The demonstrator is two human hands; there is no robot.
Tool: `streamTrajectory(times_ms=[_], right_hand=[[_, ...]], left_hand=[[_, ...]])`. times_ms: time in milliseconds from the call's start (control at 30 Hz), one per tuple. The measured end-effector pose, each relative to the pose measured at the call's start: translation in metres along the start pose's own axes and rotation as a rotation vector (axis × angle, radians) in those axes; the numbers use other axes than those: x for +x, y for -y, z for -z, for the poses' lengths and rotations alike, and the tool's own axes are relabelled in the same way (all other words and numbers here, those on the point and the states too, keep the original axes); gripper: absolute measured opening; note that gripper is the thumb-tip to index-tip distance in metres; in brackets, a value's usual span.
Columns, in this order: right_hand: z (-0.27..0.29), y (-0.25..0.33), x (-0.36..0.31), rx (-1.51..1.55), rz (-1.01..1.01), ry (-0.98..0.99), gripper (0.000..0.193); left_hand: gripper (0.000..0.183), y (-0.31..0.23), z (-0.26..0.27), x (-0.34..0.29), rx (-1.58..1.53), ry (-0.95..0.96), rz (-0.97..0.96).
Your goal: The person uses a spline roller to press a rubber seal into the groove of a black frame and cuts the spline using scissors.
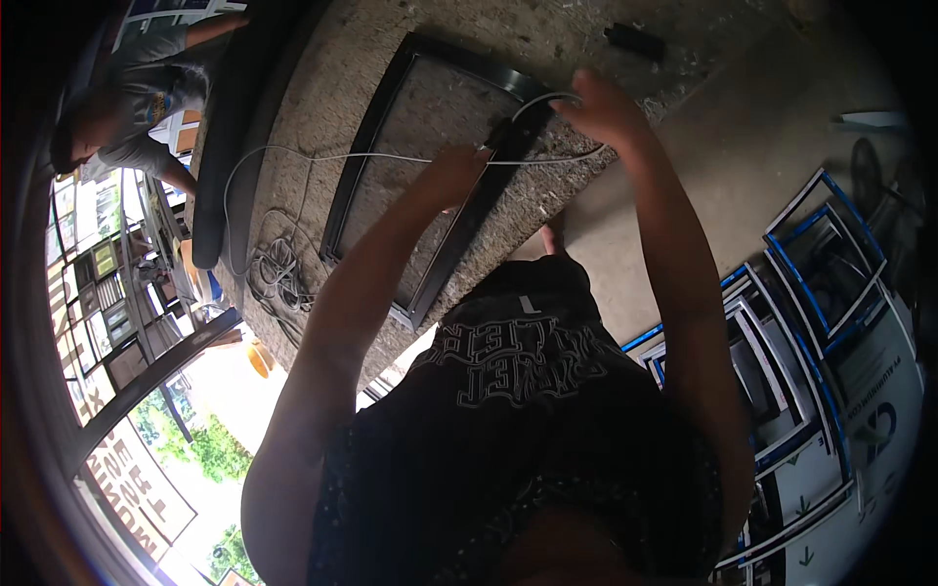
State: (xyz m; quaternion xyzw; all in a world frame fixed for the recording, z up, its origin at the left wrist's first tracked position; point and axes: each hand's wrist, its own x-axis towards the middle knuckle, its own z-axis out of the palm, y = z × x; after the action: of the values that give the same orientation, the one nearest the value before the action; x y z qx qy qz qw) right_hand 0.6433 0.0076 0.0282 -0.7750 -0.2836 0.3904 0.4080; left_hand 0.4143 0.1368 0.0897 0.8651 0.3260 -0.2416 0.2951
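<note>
A black rectangular screen frame (pixel 376 137) with dark mesh (pixel 430 103) lies at a slant on the table. My left hand (pixel 459 174) is closed at the frame's near long side, around a small dark tool (pixel 499 135) whose end is partly hidden. Beyond the frame's right corner, my right hand (pixel 608 112) pinches a thin grey cord (pixel 391 157). The cord bends from the dark tool up to my right fingers, passes by my right wrist and runs back left across the frame. Its loose coil (pixel 277 266) rests left of the frame.
The rough speckled tabletop (pixel 322 78) carries a black cylindrical object (pixel 633 41) at the far right and a long dark roll (pixel 230 127) along the left. Another person (pixel 147 107) is beyond the roll. Blue-edged frames (pixel 826 264) and panels are stacked on the right.
</note>
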Motion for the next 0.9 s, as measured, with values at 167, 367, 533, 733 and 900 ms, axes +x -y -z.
streamTrajectory(times_ms=[167, 367, 533, 733, 900], right_hand=[[-0.02, 0.009, 0.026, -0.629, 0.522, -0.154, 0.028], [-0.031, 0.01, 0.029, -0.573, 0.29, -0.137, 0.01], [-0.036, 0.008, 0.033, -0.589, 0.317, -0.138, 0.008], [-0.036, 0.005, 0.039, -0.594, 0.285, -0.118, 0.007], [-0.036, 0.01, 0.035, -0.594, 0.21, -0.118, 0.006]], left_hand=[[0.047, -0.004, -0.013, -0.002, 0.024, -0.001, 0.115], [0.051, 0.001, -0.021, 0.008, 0.093, -0.035, 0.041], [0.052, 0.005, -0.023, 0.013, 0.096, -0.006, 0.054], [0.053, 0.012, -0.024, 0.021, 0.172, -0.053, -0.01], [0.056, -0.012, -0.012, 0.025, 0.088, 0.056, 0.11]])
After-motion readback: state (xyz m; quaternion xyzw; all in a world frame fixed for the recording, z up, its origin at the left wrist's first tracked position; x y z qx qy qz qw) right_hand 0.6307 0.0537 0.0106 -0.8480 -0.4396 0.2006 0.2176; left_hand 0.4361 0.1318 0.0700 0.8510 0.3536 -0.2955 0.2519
